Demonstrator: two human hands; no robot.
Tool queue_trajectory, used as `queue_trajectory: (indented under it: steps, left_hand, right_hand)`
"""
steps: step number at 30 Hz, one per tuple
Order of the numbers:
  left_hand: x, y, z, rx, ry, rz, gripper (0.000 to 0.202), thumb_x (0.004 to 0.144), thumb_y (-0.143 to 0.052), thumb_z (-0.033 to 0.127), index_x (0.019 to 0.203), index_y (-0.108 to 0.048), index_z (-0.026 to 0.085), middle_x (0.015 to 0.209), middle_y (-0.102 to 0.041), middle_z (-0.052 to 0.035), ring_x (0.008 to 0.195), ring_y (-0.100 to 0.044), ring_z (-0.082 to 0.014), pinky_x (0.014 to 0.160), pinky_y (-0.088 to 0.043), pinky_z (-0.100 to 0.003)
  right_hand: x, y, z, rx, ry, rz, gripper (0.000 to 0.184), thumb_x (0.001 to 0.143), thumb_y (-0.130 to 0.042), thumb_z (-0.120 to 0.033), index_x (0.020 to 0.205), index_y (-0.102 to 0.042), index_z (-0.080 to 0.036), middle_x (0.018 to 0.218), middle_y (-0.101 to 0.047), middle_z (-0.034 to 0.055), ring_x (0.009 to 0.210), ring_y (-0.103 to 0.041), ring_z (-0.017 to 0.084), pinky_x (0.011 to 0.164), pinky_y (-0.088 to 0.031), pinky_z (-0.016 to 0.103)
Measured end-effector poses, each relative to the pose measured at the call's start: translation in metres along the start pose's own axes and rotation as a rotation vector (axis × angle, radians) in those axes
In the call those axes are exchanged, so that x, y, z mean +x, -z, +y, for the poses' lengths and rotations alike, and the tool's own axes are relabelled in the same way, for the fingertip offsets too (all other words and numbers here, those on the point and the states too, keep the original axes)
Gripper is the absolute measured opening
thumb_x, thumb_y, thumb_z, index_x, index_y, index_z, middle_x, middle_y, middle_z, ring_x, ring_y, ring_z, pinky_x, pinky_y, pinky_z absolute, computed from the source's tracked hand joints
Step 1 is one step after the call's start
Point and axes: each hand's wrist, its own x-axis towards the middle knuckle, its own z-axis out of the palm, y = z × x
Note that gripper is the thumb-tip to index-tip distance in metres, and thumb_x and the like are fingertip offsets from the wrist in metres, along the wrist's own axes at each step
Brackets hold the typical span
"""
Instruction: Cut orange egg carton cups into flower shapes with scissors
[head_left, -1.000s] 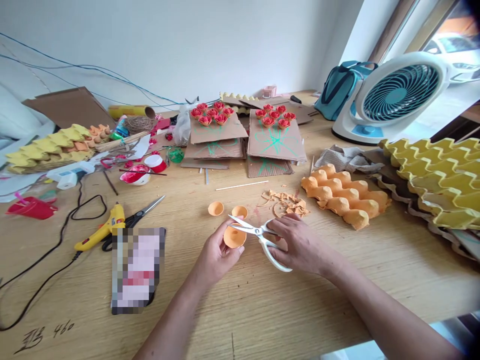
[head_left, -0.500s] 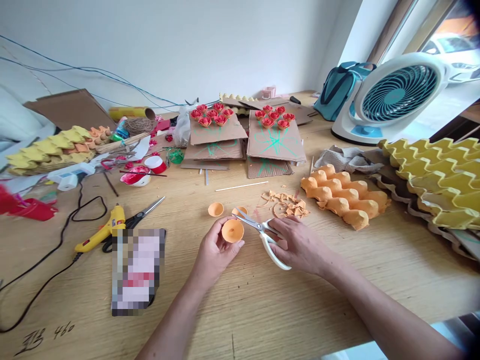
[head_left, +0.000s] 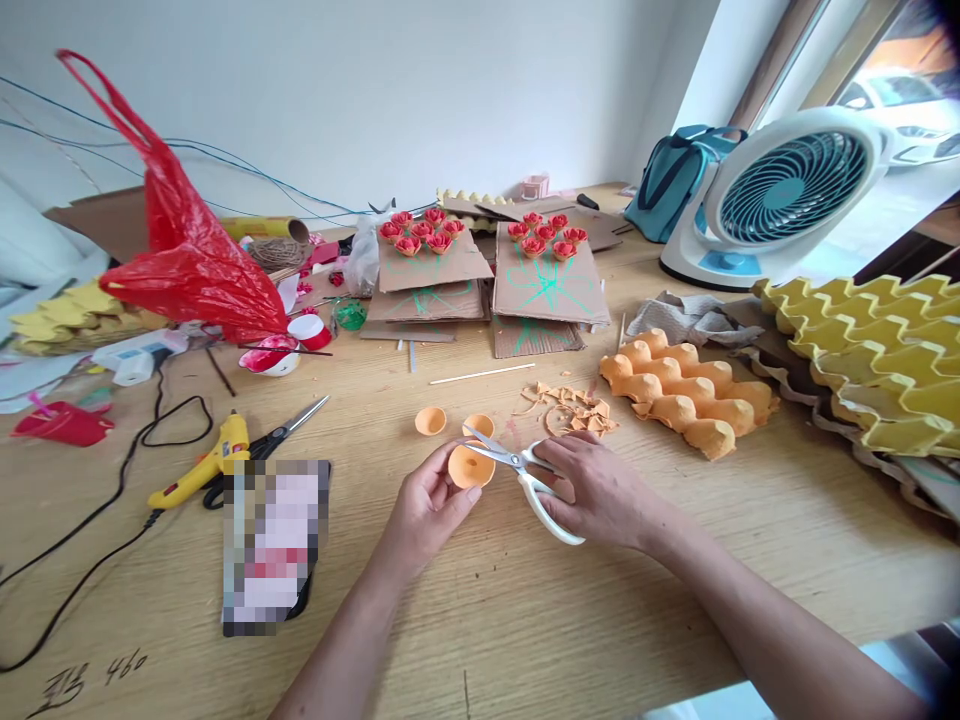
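Between its thumb and fingers, my left hand (head_left: 431, 505) holds an orange egg-carton cup (head_left: 471, 468), its hollow facing up toward me. White-handled scissors (head_left: 534, 478) are in my right hand (head_left: 600, 490), blades parted and pointing left over the cup's upper rim. Just beyond the held cup stand two more orange cups: one to the left (head_left: 430, 421) and one partly behind the blades (head_left: 478, 427). Curled orange trimmings (head_left: 574, 411) lie in a small heap beyond my right hand.
An orange egg-carton piece (head_left: 686, 390) and yellow egg trays (head_left: 862, 360) lie right, below a white fan (head_left: 787, 200). Red flowers (head_left: 424, 232) top cardboard stands at the back. Left are a glue gun (head_left: 202, 465), black scissors (head_left: 289, 428), a phone and a red bag (head_left: 195, 270).
A red plastic bag has swung up into view at the left, covering part of the clutter. The held cup has moved slightly right and down, tilting a little under the scissor blades.
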Motion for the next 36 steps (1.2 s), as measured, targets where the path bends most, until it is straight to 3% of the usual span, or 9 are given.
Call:
queue_trajectory:
  steps: [12,20,26,29,33,36]
  left_hand:
    - [0.000,-0.001,-0.003,0.051,-0.030,-0.063,0.045,0.076,-0.074,0.024,0.119,-0.063,0.017,0.123,-0.070,-0.0110,0.118,-0.064,-0.0289,0.103,-0.050,-0.041]
    - [-0.002,0.002,-0.007,0.073,-0.072,-0.076,0.037,0.079,-0.070,0.025,0.116,-0.066,0.017,0.110,-0.071,-0.0084,0.109,-0.066,-0.0262,0.096,-0.053,-0.038]
    - [-0.001,0.001,-0.004,0.044,-0.039,-0.059,0.043,0.078,-0.073,0.028,0.119,-0.063,0.018,0.118,-0.070,-0.0094,0.114,-0.064,-0.0272,0.101,-0.051,-0.040]
    - [0.001,0.001,-0.006,0.028,-0.075,-0.046,0.048,0.078,-0.075,0.028,0.123,-0.059,0.019,0.127,-0.065,-0.0105,0.118,-0.061,-0.0256,0.103,-0.049,-0.038]
    - [0.002,0.004,-0.011,0.043,-0.112,-0.055,0.056,0.082,-0.072,0.030,0.133,-0.050,0.023,0.127,-0.060,-0.0098,0.099,-0.066,-0.0196,0.095,-0.052,-0.037]
    - [0.002,0.004,-0.014,0.162,-0.159,-0.023,0.046,0.082,-0.072,0.029,0.124,-0.052,0.023,0.121,-0.060,-0.0079,0.098,-0.065,-0.0199,0.094,-0.050,-0.037]
  right_hand:
    - [0.001,0.001,-0.003,-0.095,0.006,0.032,0.019,0.087,-0.059,-0.038,0.093,-0.055,-0.020,0.089,-0.064,0.0062,0.084,-0.057,0.023,0.087,-0.038,0.037]
    - [0.001,0.004,-0.005,-0.065,0.027,0.034,0.020,0.088,-0.060,-0.037,0.082,-0.051,-0.021,0.080,-0.064,0.0033,0.074,-0.055,0.020,0.088,-0.036,0.037]
    - [0.000,-0.003,-0.001,-0.025,0.045,0.054,0.020,0.095,-0.053,-0.032,0.078,-0.047,-0.022,0.068,-0.059,-0.0014,0.063,-0.051,0.015,0.097,-0.036,0.037]
    - [0.001,-0.005,0.001,-0.007,0.027,0.117,0.023,0.096,-0.050,-0.030,0.075,-0.044,-0.022,0.067,-0.057,-0.0015,0.060,-0.048,0.014,0.093,-0.039,0.035]
    - [0.002,-0.003,0.001,0.064,-0.019,0.199,0.029,0.092,-0.053,-0.027,0.070,-0.035,-0.024,0.061,-0.046,-0.0041,0.058,-0.041,0.014,0.080,-0.040,0.031]
    - [0.002,-0.001,0.000,0.133,-0.058,0.230,0.032,0.090,-0.056,-0.027,0.069,-0.032,-0.023,0.060,-0.041,-0.0043,0.061,-0.041,0.015,0.070,-0.037,0.028]
